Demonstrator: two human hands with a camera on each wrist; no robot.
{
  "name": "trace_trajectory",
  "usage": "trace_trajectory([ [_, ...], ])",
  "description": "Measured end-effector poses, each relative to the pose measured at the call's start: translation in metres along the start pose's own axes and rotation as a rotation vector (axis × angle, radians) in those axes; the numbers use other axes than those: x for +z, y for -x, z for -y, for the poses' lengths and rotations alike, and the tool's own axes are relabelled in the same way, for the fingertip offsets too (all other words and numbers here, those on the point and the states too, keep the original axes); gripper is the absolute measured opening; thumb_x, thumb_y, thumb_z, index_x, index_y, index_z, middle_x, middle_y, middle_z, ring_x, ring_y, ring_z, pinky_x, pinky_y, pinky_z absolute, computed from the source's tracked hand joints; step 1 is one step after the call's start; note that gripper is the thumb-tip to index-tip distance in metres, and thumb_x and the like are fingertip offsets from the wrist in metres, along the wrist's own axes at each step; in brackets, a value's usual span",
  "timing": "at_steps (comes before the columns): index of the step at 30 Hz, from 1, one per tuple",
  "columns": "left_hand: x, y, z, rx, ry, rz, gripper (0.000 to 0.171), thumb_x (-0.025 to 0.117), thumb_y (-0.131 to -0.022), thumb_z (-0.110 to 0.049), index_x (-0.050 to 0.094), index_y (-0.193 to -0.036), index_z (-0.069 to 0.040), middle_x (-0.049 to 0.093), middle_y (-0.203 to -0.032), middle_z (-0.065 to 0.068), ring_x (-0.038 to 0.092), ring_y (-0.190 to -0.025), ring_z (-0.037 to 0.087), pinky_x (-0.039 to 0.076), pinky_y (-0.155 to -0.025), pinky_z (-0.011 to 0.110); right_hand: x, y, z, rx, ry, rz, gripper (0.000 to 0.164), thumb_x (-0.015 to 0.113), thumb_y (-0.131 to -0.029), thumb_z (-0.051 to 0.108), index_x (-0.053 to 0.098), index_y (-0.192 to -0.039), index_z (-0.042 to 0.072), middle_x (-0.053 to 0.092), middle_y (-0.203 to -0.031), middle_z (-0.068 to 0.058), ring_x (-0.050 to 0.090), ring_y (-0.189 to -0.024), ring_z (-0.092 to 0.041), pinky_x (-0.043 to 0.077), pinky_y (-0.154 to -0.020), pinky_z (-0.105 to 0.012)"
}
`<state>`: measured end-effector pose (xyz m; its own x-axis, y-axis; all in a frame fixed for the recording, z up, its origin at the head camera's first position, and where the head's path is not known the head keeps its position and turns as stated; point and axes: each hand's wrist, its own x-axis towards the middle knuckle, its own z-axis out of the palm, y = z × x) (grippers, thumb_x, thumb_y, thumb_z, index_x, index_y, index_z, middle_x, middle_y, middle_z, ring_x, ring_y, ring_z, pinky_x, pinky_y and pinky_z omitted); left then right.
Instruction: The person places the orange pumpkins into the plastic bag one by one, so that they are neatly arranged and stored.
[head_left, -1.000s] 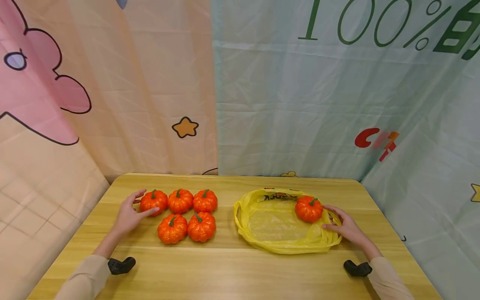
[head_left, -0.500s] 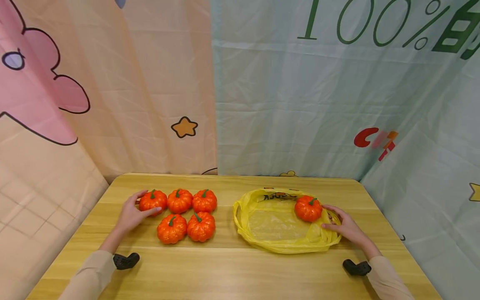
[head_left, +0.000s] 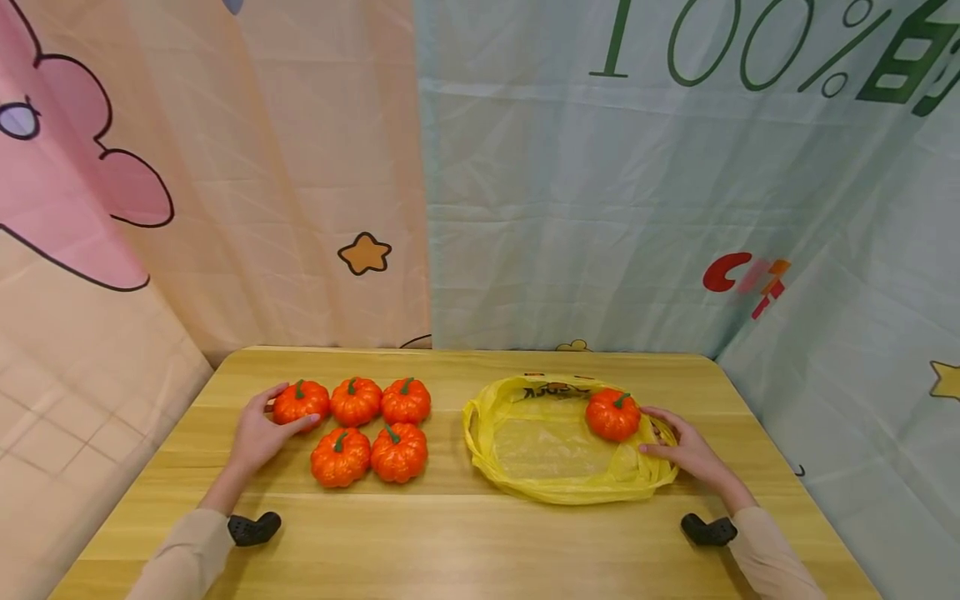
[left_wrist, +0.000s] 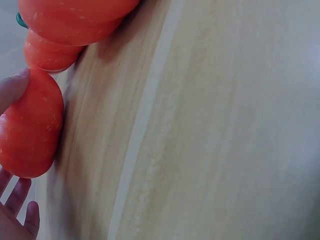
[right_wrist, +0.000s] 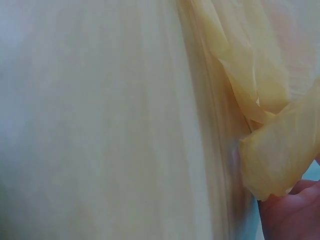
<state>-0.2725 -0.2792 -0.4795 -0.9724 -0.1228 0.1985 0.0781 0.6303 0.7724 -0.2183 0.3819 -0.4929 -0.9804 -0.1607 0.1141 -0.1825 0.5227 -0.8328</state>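
My left hand (head_left: 257,432) holds the leftmost small orange pumpkin (head_left: 302,404) with thumb on the near side and fingers round the far side. In the left wrist view the thumb lies against the same pumpkin (left_wrist: 33,125), fingertips at its opposite side. Several matching pumpkins with green stems sit beside it in two rows, among them the front-left pumpkin (head_left: 341,458). On the right, a yellow plastic bag (head_left: 558,490) lies spread with its mouth up and one pumpkin (head_left: 613,415) inside. My right hand (head_left: 687,452) pinches the bag's right rim; in the right wrist view the crumpled bag edge (right_wrist: 282,150) hides most fingers.
All of it rests on a pale wooden table (head_left: 360,542). Behind stands a printed cloth curtain (head_left: 570,208), meeting the table's back edge. Dark wrist camera mounts, such as the left mount (head_left: 255,529), stick out inward from both sleeves.
My left hand has shifted slightly right and closed its thumb and fingers in on the leftmost pumpkin. The right hand stays at the bag's rim. The head view has drifted slightly.
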Motion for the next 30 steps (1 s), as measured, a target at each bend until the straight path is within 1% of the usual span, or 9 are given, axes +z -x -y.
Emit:
trace_trajectory([
  [3, 0.000, 0.001, 0.000, 0.000, -0.007, -0.022, 0.080, 0.080, -0.078, -0.028, 0.042, -0.139, 0.005, 0.045, -0.133, 0.029, 0.047, -0.106, 0.038, 0.036, -0.079, 0.023, 0.000, -0.001, 0.000, -0.003, -0.002, 0.001, 0.065, 0.073, -0.084, 0.014, 0.043, -0.139, -0.004, 0.041, -0.142, -0.028, 0.036, -0.114, 0.016, 0.038, -0.089, -0.005],
  [7, 0.001, 0.002, -0.003, -0.026, -0.005, -0.031, 0.080, 0.080, -0.078, -0.028, 0.041, -0.139, 0.005, 0.044, -0.134, 0.029, 0.046, -0.107, 0.038, 0.037, -0.079, 0.023, 0.001, -0.002, 0.001, -0.022, -0.006, 0.000, 0.064, 0.073, -0.084, 0.012, 0.043, -0.138, -0.007, 0.041, -0.140, -0.031, 0.037, -0.114, 0.015, 0.039, -0.088, -0.005],
  [12, 0.002, 0.003, -0.005, -0.074, 0.012, -0.039, 0.080, 0.080, -0.077, -0.029, 0.042, -0.139, 0.005, 0.044, -0.137, 0.029, 0.046, -0.108, 0.036, 0.036, -0.076, 0.017, 0.001, 0.000, 0.003, -0.042, -0.005, -0.004, 0.063, 0.073, -0.084, 0.010, 0.043, -0.136, -0.009, 0.042, -0.138, -0.032, 0.038, -0.112, 0.015, 0.039, -0.087, -0.004],
  [17, 0.002, 0.003, -0.004, -0.093, 0.024, -0.054, 0.080, 0.080, -0.077, -0.030, 0.043, -0.140, 0.004, 0.044, -0.137, 0.028, 0.046, -0.110, 0.036, 0.035, -0.075, 0.014, 0.002, 0.000, 0.004, -0.056, -0.004, -0.004, 0.063, 0.073, -0.084, 0.010, 0.043, -0.136, -0.009, 0.043, -0.138, -0.031, 0.039, -0.112, 0.015, 0.040, -0.086, -0.005],
  [21, 0.002, 0.005, -0.005, -0.112, 0.038, -0.076, 0.080, 0.080, -0.077, -0.030, 0.043, -0.140, 0.003, 0.044, -0.137, 0.027, 0.047, -0.110, 0.035, 0.034, -0.071, 0.009, 0.002, 0.000, 0.003, -0.057, -0.009, -0.008, 0.063, 0.073, -0.083, 0.010, 0.043, -0.136, -0.009, 0.044, -0.137, -0.030, 0.039, -0.112, 0.016, 0.041, -0.086, -0.005],
  [25, 0.000, 0.007, -0.010, -0.115, 0.046, -0.093, 0.080, 0.080, -0.077, -0.030, 0.044, -0.140, 0.003, 0.046, -0.134, 0.027, 0.049, -0.107, 0.035, 0.034, -0.066, 0.006, 0.001, 0.000, 0.003, -0.038, -0.007, -0.002, 0.064, 0.073, -0.083, 0.011, 0.043, -0.137, -0.008, 0.042, -0.138, -0.031, 0.039, -0.111, 0.016, 0.041, -0.086, -0.006],
  [30, -0.003, 0.009, -0.022, -0.132, 0.056, -0.104, 0.081, 0.080, -0.077, -0.032, 0.044, -0.141, 0.001, 0.045, -0.134, 0.026, 0.048, -0.109, 0.034, 0.035, -0.067, 0.008, 0.000, 0.000, 0.002, -0.010, -0.005, 0.003, 0.065, 0.073, -0.084, 0.014, 0.043, -0.138, -0.005, 0.041, -0.140, -0.030, 0.037, -0.113, 0.015, 0.040, -0.088, -0.005],
])
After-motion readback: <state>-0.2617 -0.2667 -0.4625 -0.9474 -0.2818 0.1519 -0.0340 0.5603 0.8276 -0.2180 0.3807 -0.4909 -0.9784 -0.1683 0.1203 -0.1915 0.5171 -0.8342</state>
